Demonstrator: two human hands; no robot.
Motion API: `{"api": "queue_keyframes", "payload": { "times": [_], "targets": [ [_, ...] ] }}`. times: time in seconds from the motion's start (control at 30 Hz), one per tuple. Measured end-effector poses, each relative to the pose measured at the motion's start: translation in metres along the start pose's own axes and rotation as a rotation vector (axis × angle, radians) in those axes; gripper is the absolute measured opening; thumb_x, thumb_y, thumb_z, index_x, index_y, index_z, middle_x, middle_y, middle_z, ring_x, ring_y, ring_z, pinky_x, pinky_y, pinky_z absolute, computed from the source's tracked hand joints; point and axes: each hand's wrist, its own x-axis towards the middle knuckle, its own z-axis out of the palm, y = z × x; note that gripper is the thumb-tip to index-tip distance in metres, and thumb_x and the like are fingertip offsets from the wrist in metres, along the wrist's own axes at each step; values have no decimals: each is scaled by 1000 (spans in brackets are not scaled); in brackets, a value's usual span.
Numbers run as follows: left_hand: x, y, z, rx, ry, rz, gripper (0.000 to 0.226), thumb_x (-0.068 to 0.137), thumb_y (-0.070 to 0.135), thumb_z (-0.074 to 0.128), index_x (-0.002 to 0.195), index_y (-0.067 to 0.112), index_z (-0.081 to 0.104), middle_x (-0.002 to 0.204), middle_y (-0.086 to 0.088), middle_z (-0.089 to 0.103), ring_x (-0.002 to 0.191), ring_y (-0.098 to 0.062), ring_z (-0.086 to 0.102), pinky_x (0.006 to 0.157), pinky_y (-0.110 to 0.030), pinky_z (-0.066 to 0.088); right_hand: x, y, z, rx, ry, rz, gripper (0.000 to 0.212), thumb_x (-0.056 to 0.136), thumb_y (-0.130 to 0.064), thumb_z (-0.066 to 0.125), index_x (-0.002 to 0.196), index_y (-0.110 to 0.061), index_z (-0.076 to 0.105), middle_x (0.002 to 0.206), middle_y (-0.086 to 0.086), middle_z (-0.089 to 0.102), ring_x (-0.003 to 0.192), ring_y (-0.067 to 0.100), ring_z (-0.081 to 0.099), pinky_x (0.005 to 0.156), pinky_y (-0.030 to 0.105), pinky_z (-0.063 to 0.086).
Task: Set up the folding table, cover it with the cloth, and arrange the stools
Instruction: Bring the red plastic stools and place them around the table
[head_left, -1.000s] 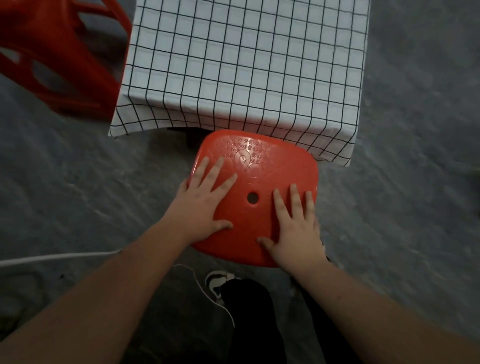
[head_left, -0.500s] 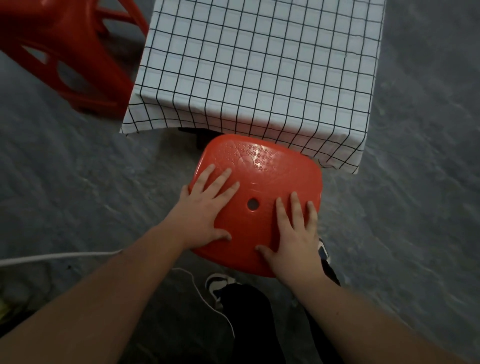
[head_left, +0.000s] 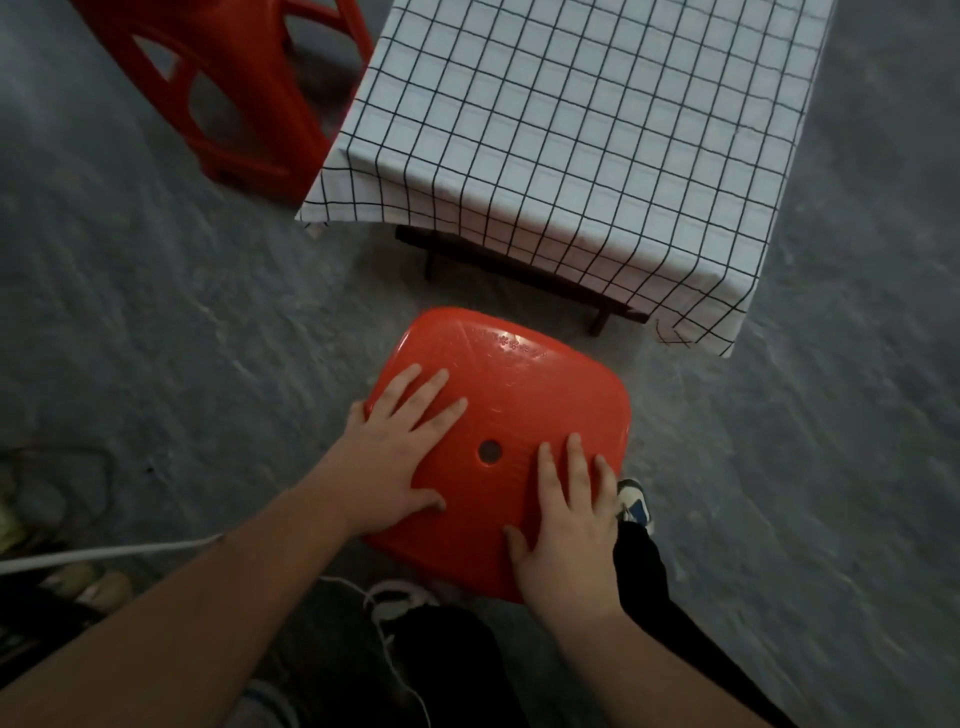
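A red plastic stool (head_left: 524, 395) with a round hole in its seat stands on the grey floor just in front of my legs. My left hand (head_left: 400, 457) lies flat on the seat's left side, fingers spread. My right hand (head_left: 569, 525) lies flat on the seat's near right part, fingers straight. Beyond the stool stands the folding table, draped in a white cloth with a black grid (head_left: 582, 130); a dark table leg frame (head_left: 519, 273) shows beneath the cloth's near edge. A gap of floor separates stool and table.
A second red stool (head_left: 234, 98) stands at the far left of the table. A white cord (head_left: 104, 553) runs over the floor at the left. My shoes (head_left: 634, 506) and dark trouser legs are under the stool's near edge. Open grey floor lies to the right.
The stool, with both hands flat on it, has slid back from under the cloth's edge toward me; the table's dark leg frame has come into view.
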Motion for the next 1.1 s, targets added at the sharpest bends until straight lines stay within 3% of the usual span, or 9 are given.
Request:
{"api": "queue_keyframes", "payload": {
  "times": [0.23,0.43,0.6,0.77,0.9,1.1],
  "targets": [
    [-28,-11,23,0,-19,-11,108,76,71,63,156,41,-4,161,8,-30,147,-22,-28,115,-63,15,-19,-9,29,38,31,-16,90,85,-35,62,157,-32,7,165,-7,-11,150,28,-5,115,60,25],
    [-61,-23,45,-33,19,-1,110,70,67,71,156,40,8,165,2,-15,151,-24,-16,110,-66,24,-48,-18,56,60,6,-37,89,80,-30,61,157,-27,16,166,-3,-1,149,33,1,115,60,24],
    [-78,-33,59,-33,16,26,111,69,67,71,155,43,4,164,6,-21,151,-25,-14,111,-66,26,-68,-20,80,111,5,-49,89,80,-24,59,157,-26,17,167,-5,0,150,31,1,118,57,19],
    [-91,-33,76,0,10,13,111,70,69,68,155,45,0,166,8,-13,151,-26,-14,111,-65,26,-79,-28,95,-19,-44,-42,90,83,-40,61,158,-25,13,166,-3,-3,150,35,-4,113,61,28],
    [-99,-30,81,6,11,-6,112,71,69,67,154,45,-4,165,8,-15,150,-26,-17,112,-65,24,-84,-35,100,-153,-104,-30,101,84,-54,61,158,-23,-1,165,2,-16,148,38,-14,113,63,25],
    [-107,-32,84,3,4,-24,110,74,69,64,154,44,-8,165,7,-18,149,-26,-21,113,-66,23,-86,-38,101,-188,-106,-44,102,86,-56,59,157,-24,-7,164,1,-18,148,38,-16,114,64,25]
  ]
}}
